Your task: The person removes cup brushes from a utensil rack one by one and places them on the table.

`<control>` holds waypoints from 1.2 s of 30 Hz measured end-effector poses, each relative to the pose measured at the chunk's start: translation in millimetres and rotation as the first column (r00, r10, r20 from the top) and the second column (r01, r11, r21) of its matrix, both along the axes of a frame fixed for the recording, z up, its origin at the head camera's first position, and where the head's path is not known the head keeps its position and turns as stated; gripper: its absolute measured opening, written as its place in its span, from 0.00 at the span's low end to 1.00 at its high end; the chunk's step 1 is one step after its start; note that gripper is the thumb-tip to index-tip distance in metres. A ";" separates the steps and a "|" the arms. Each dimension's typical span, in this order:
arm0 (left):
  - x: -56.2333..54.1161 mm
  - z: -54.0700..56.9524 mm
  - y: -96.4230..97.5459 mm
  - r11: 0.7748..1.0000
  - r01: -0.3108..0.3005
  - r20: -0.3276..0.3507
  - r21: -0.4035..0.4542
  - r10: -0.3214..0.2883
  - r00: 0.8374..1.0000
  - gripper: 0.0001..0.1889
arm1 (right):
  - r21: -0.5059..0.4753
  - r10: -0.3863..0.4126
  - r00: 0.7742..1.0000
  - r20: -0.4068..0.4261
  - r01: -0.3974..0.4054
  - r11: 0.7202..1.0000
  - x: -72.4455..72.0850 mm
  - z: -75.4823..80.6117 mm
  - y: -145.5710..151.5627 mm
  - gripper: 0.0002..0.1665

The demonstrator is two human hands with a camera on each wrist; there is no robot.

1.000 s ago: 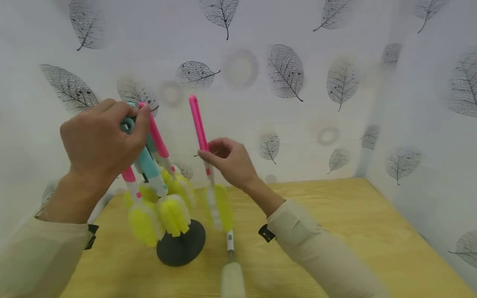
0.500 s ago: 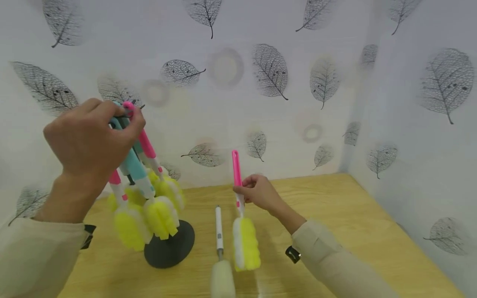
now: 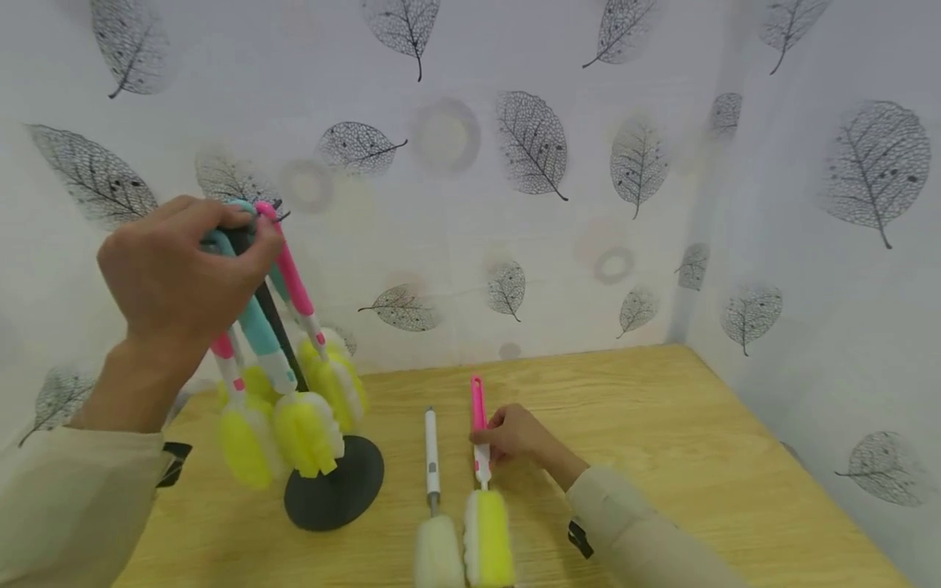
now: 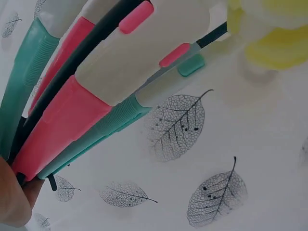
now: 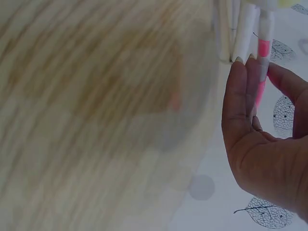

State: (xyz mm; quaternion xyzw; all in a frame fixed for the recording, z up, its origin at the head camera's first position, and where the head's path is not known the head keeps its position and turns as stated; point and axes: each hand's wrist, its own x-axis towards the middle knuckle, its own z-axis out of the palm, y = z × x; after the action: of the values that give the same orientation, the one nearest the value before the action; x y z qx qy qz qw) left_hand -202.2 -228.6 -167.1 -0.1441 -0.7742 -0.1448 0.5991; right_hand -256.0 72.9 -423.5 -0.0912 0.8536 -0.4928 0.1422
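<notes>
The pale leaf-printed backdrop (image 3: 456,233) filled the head view from nine o'clock through twelve to three. Below it, the wooden table (image 3: 662,465) spread around six o'clock. At seven o'clock stood the black stand (image 3: 334,494), its wide round base probably meant to carry weight that hung high. Its pole leaned toward eleven o'clock in that view.

From its top, at eight o'clock, hung the hanging brushes (image 3: 309,433), at least two pink and two turquoise. Their handles were up and their yellow-and-white heads down, I suppose so that the sponges stayed free of the wood. At six o'clock was the pink-handled brush (image 3: 488,531), its handle end toward twelve; whether it lay fully on the table I could not tell. On its nine o'clock side lay the white-handled brush (image 3: 439,547), almost parallel, no hand on it, as if the two were put in a row.

The left hand (image 3: 184,269), at nine o'clock, was curled around the top of the stand where the handle ends met, likely to keep it steady. The right hand (image 3: 518,437), between five and six o'clock, was nearly closed, its thumb and fingers pinching the pink-handled brush near the lower handle, perhaps for better control of the heavy end. Smallest was a dark hook tip (image 4: 51,182), peeping out beside the left hand
</notes>
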 end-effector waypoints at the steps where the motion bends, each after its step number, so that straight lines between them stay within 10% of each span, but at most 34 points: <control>1: -0.8 0.0 -1.0 1.000 0.021 -0.001 0.013 -0.021 1.000 0.20 | -0.004 0.005 1.000 0.007 -0.005 1.000 -0.4 -2.7 -1.1 0.12; 31: -2.8 4.6 -18.0 0.976 0.179 0.095 0.124 -0.191 0.977 0.16 | -0.072 0.042 0.992 0.119 -0.034 0.997 7.7 -14.2 -13.6 0.11; 36: -1.7 1.5 -16.2 0.992 0.111 0.103 0.055 -0.116 0.988 0.18 | -0.005 0.087 0.994 0.065 -0.087 0.996 7.6 -6.6 -3.4 0.14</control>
State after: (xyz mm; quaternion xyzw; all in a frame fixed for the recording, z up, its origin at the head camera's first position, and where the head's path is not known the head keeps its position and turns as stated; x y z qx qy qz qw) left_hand -203.8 -244.7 -165.6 -0.1654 -0.7916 -0.2050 0.5514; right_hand -248.3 69.5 -430.1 -0.1122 0.8433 -0.4897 0.1909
